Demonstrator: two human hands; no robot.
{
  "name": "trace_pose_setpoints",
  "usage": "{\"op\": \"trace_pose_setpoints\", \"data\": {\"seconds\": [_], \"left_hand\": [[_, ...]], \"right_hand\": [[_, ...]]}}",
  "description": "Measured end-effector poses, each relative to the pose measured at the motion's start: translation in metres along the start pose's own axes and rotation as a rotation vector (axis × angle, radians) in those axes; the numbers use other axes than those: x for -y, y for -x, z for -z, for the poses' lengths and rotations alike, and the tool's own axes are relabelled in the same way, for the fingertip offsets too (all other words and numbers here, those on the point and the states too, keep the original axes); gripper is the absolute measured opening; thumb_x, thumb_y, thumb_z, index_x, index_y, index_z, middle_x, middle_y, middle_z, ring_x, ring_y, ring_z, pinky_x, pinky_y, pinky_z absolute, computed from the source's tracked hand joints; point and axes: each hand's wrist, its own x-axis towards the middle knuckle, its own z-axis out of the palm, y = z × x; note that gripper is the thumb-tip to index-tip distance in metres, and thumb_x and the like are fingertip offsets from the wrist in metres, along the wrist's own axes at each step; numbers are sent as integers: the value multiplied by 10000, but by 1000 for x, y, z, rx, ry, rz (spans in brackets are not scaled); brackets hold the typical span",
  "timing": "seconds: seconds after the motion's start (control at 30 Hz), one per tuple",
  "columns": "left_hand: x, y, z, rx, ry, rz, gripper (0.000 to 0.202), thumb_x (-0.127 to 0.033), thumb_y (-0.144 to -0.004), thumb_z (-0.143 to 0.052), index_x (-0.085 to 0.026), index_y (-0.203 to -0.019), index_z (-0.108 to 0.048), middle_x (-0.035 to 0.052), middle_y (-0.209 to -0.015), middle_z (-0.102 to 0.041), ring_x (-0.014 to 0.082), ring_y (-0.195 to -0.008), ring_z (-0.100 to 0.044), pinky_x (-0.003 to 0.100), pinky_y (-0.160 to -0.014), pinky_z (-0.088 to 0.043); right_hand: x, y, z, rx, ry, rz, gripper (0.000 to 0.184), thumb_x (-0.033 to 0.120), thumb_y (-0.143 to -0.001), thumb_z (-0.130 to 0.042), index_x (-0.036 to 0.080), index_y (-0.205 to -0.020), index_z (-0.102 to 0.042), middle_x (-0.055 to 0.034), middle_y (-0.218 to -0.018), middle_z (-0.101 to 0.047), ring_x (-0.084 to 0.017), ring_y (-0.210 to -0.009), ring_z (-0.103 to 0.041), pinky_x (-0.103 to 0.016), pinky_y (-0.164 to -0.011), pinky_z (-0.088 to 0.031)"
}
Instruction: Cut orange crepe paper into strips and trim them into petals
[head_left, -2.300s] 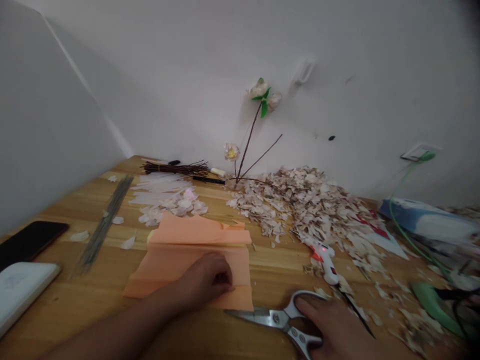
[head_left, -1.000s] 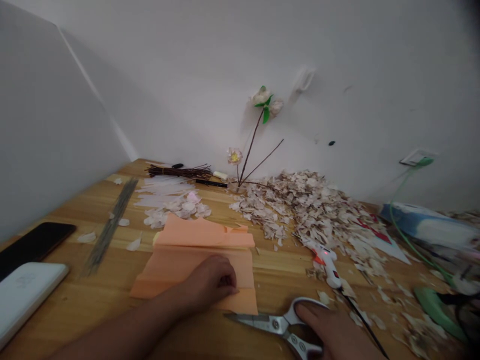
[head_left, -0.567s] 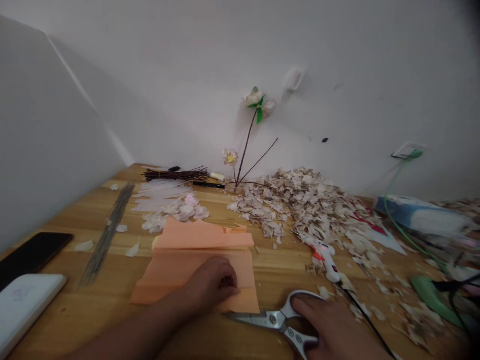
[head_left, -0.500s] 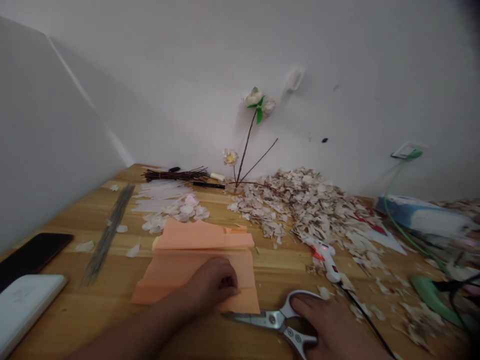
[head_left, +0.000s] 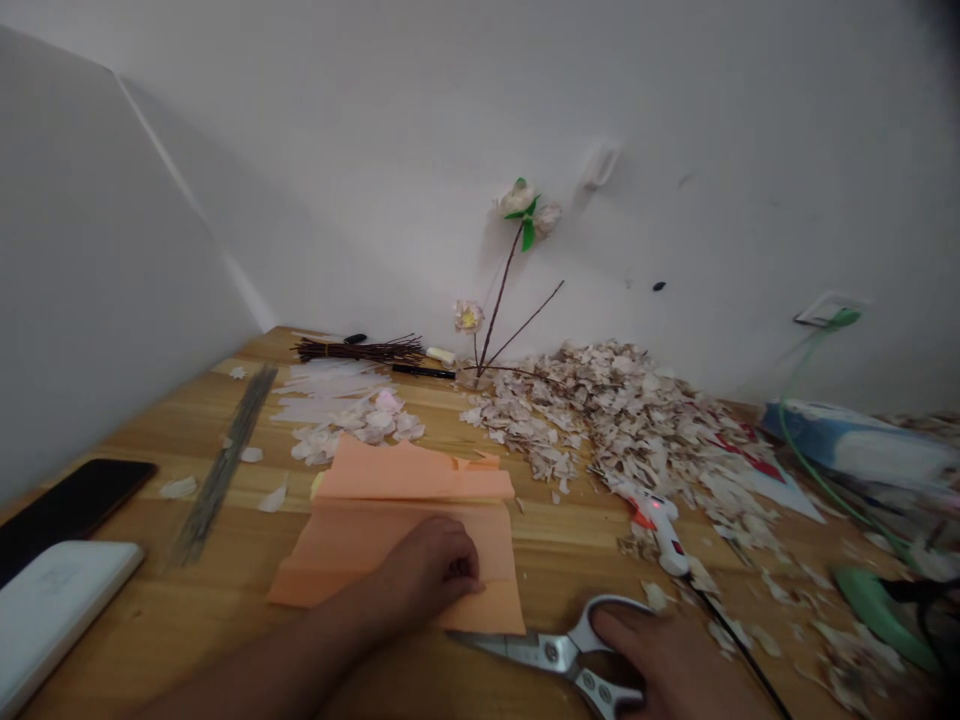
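Sheets of orange paper, folded and uneven along the far edge, lie on the wooden table in front of me. My left hand rests over their near part, fingers curled and pinched at a crease in the paper. In my right hand are silver metal scissors, gripped by the handles. The blades point left, close together, and the near edge of the paper meets them.
A white glue gun with a lit red light lies right of the paper, before heaped dried petals. Wires, a phone and a white box-like object are left. Behind stand flower stems and a twig bundle.
The whole view has shifted slightly, so things appear a little further right. Both hands, the paper and the scissors keep nearly the same places relative to each other.
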Motion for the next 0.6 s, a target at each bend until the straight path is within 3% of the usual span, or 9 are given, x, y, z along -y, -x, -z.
{"op": "trace_pose_setpoints", "data": {"seconds": [0.33,0.6], "left_hand": [[-1,1,-1,2,6,12,96,-220,-700,-697,-153,-709,-629,16,-736,-626,144,-715,-538,226,-648,-377],[1,1,0,-11,35,37,85,-225,-708,-685,-159,-709,-631,9,-729,-621,135,-705,-534,217,-635,-381]], "right_hand": [[5,2,4,-29,-59,11,211,140,-514,-546,242,-700,-548,17,-759,-662,-199,-685,-605,-232,-550,-276],[25,-1,18,-27,-82,-9,220,120,-522,-534,252,-696,-559,31,-738,-654,-183,-644,-602,-233,-512,-228]]}}
